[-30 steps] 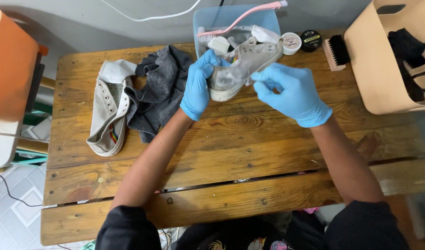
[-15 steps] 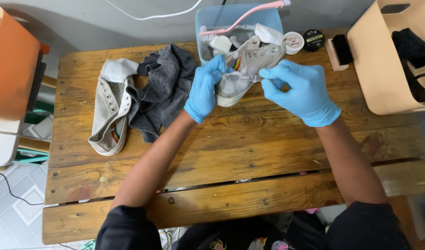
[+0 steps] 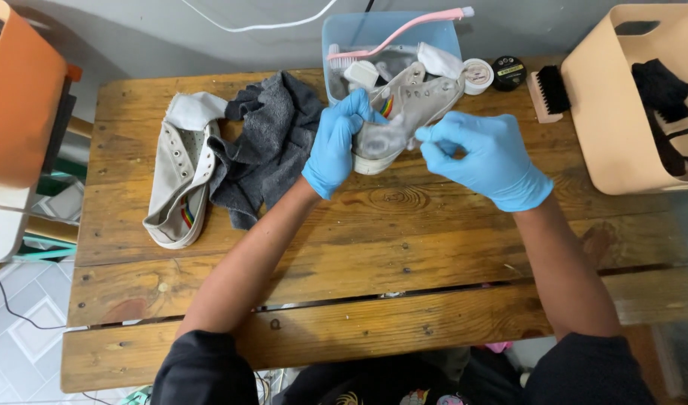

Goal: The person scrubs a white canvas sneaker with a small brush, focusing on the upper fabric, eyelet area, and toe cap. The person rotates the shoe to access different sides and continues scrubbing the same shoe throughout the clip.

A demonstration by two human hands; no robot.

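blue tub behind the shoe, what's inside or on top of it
A pink brush lies across the blue tub; a white block and pale cloth show inside. The held shoe hides the rest.

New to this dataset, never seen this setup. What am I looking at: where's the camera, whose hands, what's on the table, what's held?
There is no machine here. One camera sits on a person's head and looks down at their own two hands, both in blue rubber gloves. The left hand grips a pale grey canvas sneaker above the worn wooden plank table. The right hand pinches at the sneaker's side with its fingers; what they pinch is too small to tell.

On the table lie a matching second grey sneaker, a dark grey cloth, a clear blue plastic tub with a pink long-handled brush across it, two small round tins and a wooden brush with black bristles. A beige basket stands on the right.
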